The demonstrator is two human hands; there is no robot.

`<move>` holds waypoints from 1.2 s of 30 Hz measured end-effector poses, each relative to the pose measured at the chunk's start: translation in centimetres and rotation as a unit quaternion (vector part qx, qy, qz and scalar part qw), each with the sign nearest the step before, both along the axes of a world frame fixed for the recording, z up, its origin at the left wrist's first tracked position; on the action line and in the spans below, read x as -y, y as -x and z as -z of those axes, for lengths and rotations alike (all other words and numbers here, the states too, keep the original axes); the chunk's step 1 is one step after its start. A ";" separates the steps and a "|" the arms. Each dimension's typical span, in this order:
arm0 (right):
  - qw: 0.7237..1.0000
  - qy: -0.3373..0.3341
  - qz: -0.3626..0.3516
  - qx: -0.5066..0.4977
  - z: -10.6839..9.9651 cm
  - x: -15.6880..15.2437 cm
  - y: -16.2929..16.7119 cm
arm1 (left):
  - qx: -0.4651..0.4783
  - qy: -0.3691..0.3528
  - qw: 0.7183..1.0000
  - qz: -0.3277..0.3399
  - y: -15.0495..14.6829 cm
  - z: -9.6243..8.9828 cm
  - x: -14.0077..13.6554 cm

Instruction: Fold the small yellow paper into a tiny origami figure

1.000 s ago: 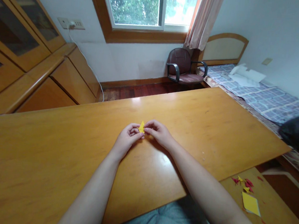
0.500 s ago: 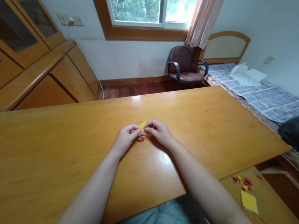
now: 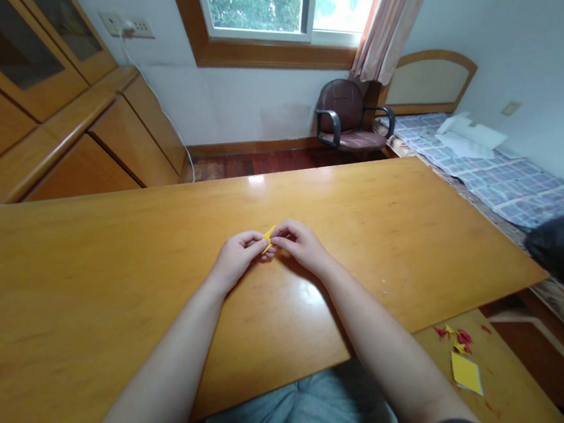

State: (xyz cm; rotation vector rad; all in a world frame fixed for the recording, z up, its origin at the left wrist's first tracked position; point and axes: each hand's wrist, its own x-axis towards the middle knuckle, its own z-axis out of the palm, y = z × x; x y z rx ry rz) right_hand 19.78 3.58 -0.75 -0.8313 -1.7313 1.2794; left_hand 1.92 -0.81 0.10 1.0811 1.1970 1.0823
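A small folded piece of yellow origami paper [image 3: 268, 233] is held between my two hands, over the middle of the wooden table [image 3: 105, 287]. My left hand [image 3: 240, 254] pinches its left side between thumb and fingers. From the right, my right hand [image 3: 301, 244] has its thumb and fingertips closed on the paper's right edge. The fingers cover part of the paper, so its full shape cannot be made out.
On a lower surface [image 3: 518, 400] at the right lie small red and yellow folded paper pieces [image 3: 462, 338] and a stack of yellow square paper [image 3: 466, 373]. Beyond the table stand a brown armchair [image 3: 344, 114], a bed [image 3: 505, 170] and a wooden cabinet [image 3: 80, 132].
Both hands stay on the yellow paper with only slight finger movement. The whole view has shifted a little, so the scene sits slightly higher in the picture.
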 end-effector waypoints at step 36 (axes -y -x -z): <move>0.998 0.058 -0.005 -0.039 0.7 -0.2 0.1 | -0.004 0.014 1.000 0.022 -0.2 -0.1 0.1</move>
